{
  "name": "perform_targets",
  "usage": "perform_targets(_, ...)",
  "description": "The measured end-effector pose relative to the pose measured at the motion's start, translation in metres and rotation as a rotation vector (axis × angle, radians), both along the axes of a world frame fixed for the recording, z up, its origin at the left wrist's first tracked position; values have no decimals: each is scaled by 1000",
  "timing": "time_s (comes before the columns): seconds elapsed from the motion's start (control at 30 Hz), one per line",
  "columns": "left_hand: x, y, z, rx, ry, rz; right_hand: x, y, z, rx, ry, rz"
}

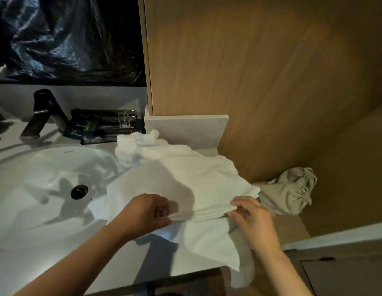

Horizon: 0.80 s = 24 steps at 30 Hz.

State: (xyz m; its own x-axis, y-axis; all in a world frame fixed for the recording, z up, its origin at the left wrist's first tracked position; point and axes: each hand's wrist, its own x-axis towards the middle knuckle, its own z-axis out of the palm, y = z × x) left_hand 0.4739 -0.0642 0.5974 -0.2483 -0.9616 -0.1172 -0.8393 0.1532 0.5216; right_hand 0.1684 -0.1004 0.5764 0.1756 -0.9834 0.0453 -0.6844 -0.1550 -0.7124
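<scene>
White towel lies on the desk right of the sink, folded over in layers. Its far end is bunched near the dark packets, its left corner laps over the basin rim, and a loose flap hangs off the desk's front edge. Left hand pinches the near folded edge between thumb and fingers. Right hand pinches the same edge at the towel's right corner, fingers curled. Grey cloth bundle sits just beside that corner, against the wooden panel. Black faucet stands behind the sink, with a black plastic sheet above.
</scene>
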Motion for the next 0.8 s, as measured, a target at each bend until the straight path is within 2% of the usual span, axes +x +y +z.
perform_targets(0.1, -3, 5, -15, -9, 20, -9, 0, 11, -11, 132, -48, -38)
perform_targets(0.2, -8, 9, -23, -42, 46, -89, 3, 22, -16, 191, 7, -66)
perform_targets(0.33, -12, 13, -30, -96, 43, -203, 6, 35, -19, 132, 98, -79)
perform_targets(0.43, -11, 10, -30, -36, 15, -232, 9, 37, -19, 77, 140, -113)
perform_targets(0.53, -9, 3, -26, 29, 32, -203, 14, 37, -15, 56, 119, -153)
perform_targets(0.6, -9, -4, -18, 31, 67, -139, 15, 33, -14, 54, 37, -284)
perform_targets(0.63, -11, -8, -13, -23, 75, -110, 14, 27, -13, 76, -27, -376)
perform_targets(0.7, -18, -17, -8, -280, 79, -80, 10, 11, -9, 170, -104, -550)
perform_targets(0.73, -24, -22, -8, -426, 74, -92, 8, 2, -8, 237, -123, -611)
perform_targets(0.8, -38, -27, -14, -559, 39, -171, 5, -12, -8, 347, -151, -671)
